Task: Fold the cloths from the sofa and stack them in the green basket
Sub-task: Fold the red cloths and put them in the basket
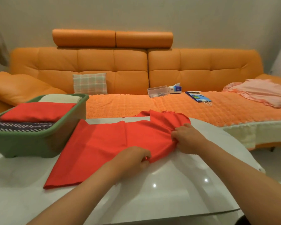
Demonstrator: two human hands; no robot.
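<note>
Red cloth (pixel 104 143) lies spread on a white table (pixel 169 184), its right edge pinched by a person's left hand (pixel 133 157) and right hand (pixel 187 140), the fold apparently just starting. Several folded cloths, one red (pixel 37 111), already sit in the green basket (pixel 31 145) beside it. On the orange sofa (pixel 120 65), a pink cloth (pixel 263 93) awaits.

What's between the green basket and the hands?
Head view: the red cloth, flat on the white table, spanning from beside the green basket to the left hand and right hand gripping it.
</note>
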